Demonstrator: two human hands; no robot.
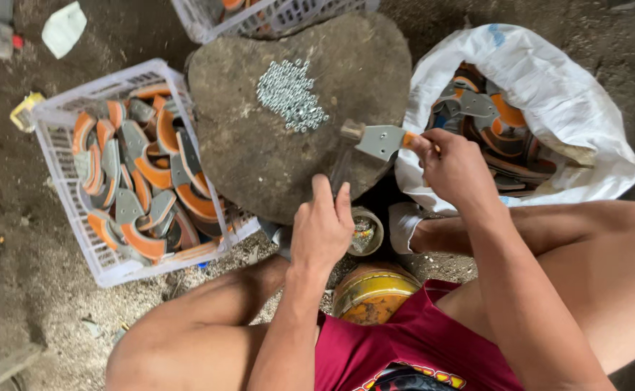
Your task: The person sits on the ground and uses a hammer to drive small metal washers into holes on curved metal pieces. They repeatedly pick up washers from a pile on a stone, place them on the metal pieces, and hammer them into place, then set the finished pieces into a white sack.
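While the right hand (456,168) grips a grey metal blade (379,140) by its orange end, flat on the round worktop (259,152), the left hand (322,228) closes around a thin tool, blurred. Stiff, probably light and sharp-edged, the blade is best held by its orange end. Nuts (289,94) lie just beside; a crate (57,137) and sack (549,80) hold more blades.

Person's sitting with bare knees spread wide, both forearms reaching forward between them. Left hand (322,226) is held knuckles-up, fingers curled loosely with the fingertips pointing away. Right hand (453,168) is out further and a bit higher, fingers and thumb pinched closed in a tight grip, wrist bent slightly inward.
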